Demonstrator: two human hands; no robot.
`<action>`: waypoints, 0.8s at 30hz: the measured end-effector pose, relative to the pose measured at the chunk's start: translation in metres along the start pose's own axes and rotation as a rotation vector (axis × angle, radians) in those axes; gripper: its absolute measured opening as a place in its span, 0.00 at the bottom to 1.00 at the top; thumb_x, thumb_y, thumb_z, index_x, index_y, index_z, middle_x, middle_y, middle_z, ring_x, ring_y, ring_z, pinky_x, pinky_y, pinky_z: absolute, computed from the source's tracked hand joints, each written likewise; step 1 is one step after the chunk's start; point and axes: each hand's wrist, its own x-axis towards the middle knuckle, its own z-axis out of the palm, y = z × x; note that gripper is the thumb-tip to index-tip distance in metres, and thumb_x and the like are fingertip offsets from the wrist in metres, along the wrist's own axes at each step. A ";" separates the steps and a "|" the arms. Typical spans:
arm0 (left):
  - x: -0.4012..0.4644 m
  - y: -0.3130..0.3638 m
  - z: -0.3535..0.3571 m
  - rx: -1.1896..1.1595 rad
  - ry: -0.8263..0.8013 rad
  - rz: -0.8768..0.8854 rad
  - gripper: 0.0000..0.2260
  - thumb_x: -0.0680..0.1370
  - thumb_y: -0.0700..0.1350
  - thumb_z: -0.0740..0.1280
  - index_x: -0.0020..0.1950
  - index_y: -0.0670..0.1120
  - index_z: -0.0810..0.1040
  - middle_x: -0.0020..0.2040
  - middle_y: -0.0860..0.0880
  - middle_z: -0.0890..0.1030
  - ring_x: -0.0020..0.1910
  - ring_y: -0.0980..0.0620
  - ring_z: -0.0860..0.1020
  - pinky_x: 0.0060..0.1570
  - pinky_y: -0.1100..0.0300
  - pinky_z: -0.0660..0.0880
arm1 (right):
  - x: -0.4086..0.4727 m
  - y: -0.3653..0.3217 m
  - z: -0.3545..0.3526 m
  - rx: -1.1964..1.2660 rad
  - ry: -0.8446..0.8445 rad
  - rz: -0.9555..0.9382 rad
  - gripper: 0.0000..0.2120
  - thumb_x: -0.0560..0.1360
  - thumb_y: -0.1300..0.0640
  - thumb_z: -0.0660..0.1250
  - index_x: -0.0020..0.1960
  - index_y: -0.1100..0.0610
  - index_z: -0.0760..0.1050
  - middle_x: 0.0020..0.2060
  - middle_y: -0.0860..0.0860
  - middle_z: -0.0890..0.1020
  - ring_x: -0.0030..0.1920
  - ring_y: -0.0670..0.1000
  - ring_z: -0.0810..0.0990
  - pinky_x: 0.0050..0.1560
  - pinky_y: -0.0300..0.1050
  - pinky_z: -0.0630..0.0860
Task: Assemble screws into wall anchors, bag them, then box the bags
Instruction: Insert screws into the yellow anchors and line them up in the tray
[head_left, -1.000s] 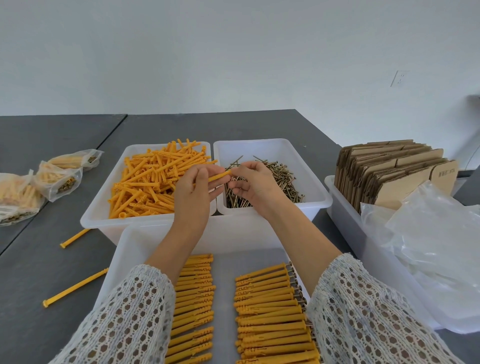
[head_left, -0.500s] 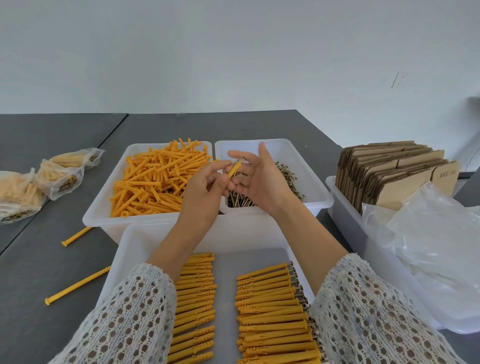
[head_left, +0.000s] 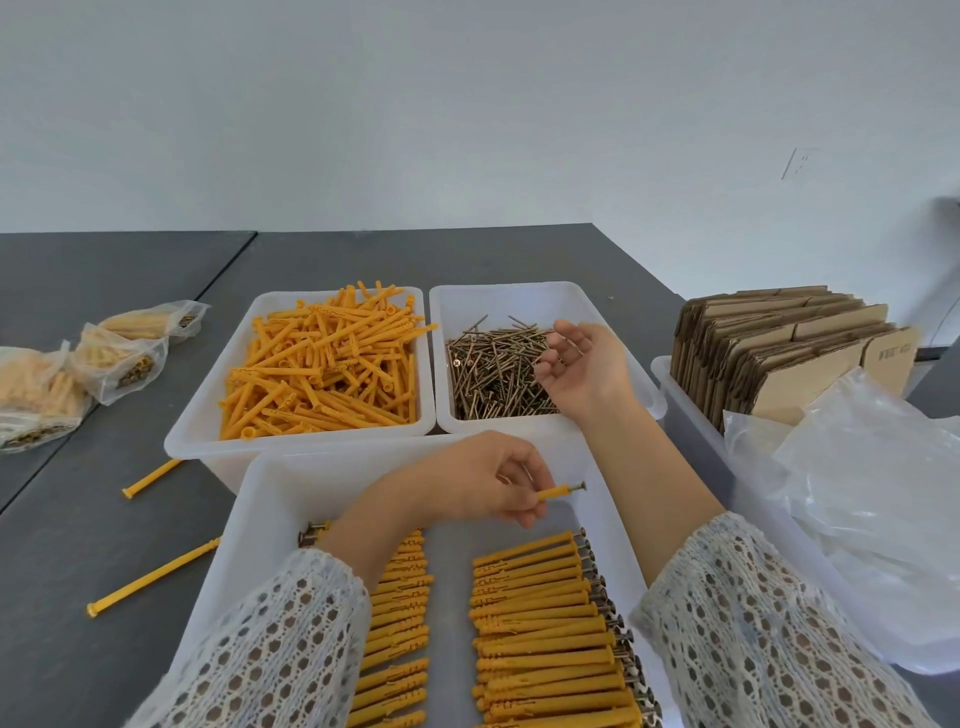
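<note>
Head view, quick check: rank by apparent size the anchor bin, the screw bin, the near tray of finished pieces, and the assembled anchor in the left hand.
1. Near tray: looks largest, though it is closest to the camera.
2. Anchor bin.
3. Screw bin, slightly smaller than the anchor bin; close call.
4. Assembled anchor in the left hand: smallest.

Surface: I see a dark grey table, with a seam to a second grey table at far left.
Far centre: I see two white tubs side by side, the anchor tub and the screw tub.
Near centre: a white tray touches both.
Right: a long white bin.
Left: I count three filled bags and two loose anchors.
</note>
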 end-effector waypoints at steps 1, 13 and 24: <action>0.002 -0.002 0.004 0.068 0.052 -0.015 0.06 0.80 0.34 0.66 0.52 0.43 0.77 0.46 0.45 0.84 0.45 0.49 0.84 0.53 0.56 0.81 | 0.000 0.000 0.001 -0.028 0.005 -0.001 0.12 0.79 0.59 0.56 0.43 0.59 0.75 0.29 0.52 0.76 0.29 0.49 0.70 0.30 0.41 0.69; 0.020 -0.007 0.051 0.922 0.168 -0.022 0.09 0.81 0.40 0.63 0.59 0.48 0.75 0.54 0.48 0.79 0.51 0.46 0.77 0.47 0.53 0.75 | 0.000 0.018 0.011 -0.817 -0.089 -0.173 0.12 0.79 0.63 0.56 0.43 0.59 0.77 0.28 0.52 0.79 0.25 0.48 0.74 0.27 0.39 0.72; 0.019 -0.005 0.058 1.077 0.227 0.106 0.08 0.79 0.38 0.65 0.57 0.47 0.74 0.43 0.51 0.66 0.40 0.50 0.70 0.38 0.56 0.67 | 0.000 0.028 0.010 -1.167 -0.062 -0.350 0.11 0.79 0.62 0.57 0.47 0.63 0.77 0.34 0.53 0.79 0.32 0.49 0.75 0.32 0.40 0.74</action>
